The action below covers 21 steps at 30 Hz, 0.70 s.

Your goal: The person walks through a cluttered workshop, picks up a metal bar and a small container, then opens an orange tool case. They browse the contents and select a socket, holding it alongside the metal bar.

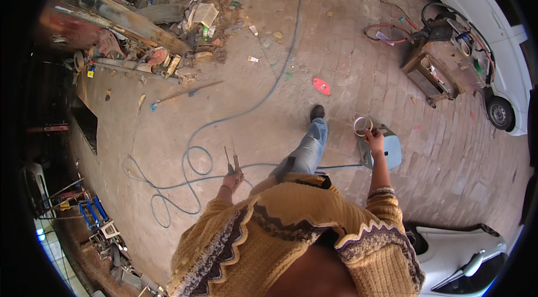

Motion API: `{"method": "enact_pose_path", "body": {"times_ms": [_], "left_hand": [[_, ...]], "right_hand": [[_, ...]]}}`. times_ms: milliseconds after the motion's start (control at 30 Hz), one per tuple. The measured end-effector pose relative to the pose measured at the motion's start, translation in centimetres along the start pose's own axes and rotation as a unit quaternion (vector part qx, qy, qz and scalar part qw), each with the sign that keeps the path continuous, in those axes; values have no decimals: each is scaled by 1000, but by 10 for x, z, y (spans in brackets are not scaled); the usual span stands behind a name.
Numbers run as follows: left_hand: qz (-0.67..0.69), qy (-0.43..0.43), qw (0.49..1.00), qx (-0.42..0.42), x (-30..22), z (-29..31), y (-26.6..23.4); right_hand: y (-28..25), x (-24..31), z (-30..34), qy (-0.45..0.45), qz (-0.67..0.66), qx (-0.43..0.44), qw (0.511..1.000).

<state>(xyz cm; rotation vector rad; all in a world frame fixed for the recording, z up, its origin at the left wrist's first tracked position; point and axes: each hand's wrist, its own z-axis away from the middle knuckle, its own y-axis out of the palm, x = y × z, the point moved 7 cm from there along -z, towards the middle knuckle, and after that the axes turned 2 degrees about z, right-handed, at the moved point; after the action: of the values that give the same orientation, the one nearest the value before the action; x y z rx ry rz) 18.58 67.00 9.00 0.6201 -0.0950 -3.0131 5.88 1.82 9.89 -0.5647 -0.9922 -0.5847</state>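
your left hand [233, 178] grips pliers [232, 158], long axis pointing ahead. your right hand [374, 141] holds a round tin [362, 126] by its rim, well apart, above the paved floor [347, 67].

I look down at my yellow sweater [291, 224] and the brick ground [347, 72]. My left hand [232, 179] holds two thin tools [231, 157]. My right hand [374, 141] holds a round roll of tape [362, 125]. A blue hose [196, 157] lies in loops on the ground near my left hand. A white car [493, 28] and a cart [443, 61] stand on my right.
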Motion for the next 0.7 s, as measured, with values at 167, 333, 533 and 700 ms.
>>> {"method": "enact_pose_path", "body": {"times_ms": [167, 333, 533, 700], "left_hand": [[27, -45, 999, -7, -43, -44, 116], [-24, 13, 995, 100, -143, -61, 273], [-55, 32, 987, 147, -201, -76, 425], [22, 73, 991, 115, -185, -96, 491]], "right_hand": [[-100, -23, -17, 207, 107, -161, 959], [-152, 7, -36, 193, -142, -233, 942], [-271, 96, -135, 111, -395, -341, 846], [-396, 178, -264, 17, -465, -353, 812]]}}
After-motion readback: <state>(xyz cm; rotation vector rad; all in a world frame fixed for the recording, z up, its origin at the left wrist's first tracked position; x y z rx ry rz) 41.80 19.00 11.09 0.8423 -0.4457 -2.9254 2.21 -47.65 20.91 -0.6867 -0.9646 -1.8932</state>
